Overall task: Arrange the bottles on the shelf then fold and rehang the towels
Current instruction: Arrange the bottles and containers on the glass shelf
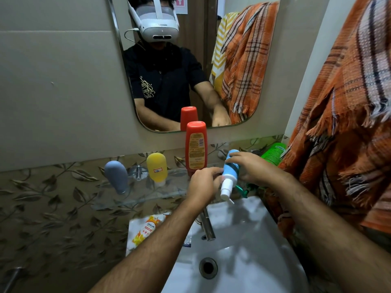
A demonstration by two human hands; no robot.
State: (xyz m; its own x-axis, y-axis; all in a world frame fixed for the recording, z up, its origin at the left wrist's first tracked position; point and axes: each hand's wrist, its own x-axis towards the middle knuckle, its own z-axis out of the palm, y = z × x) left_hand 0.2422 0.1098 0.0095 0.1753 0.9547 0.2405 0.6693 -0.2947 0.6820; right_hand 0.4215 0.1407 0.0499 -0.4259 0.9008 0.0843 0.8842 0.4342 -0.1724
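Both hands over glass shelf (135, 197) above sink (254, 240). Blue spray bottle (231, 168) held btwn them, tilted, white nozzle end pointing down-left toward sink. Right hand (251, 166) wrapped round upper blue body, fingers curled over it. Left hand (204, 182) pinches bottle near white collar/nozzle, thumb & fingertips on it.

On shelf, L to R: grey-blue tube (117, 176) standing cap-down, yellow tube (157, 169) w/ small label, also cap-down, then tall red bottle (196, 148) upright on its cap, just beside left hand. Grey-blue & yellow apart from each other; metal shelf bracket btwn them. Green bottle (273, 154) lies tilted at far R end, behind right hand, touching orange plaid towel (342, 134).

Towel hangs bunched on R wall, fringe loose. Mirror (190, 60) above shelf reflects person, red bottle, orange towel + a yellow-striped towel (221, 51). Chrome tap (207, 225) under left wrist. Orange-printed sachet pack (146, 229) on sink's L rim.
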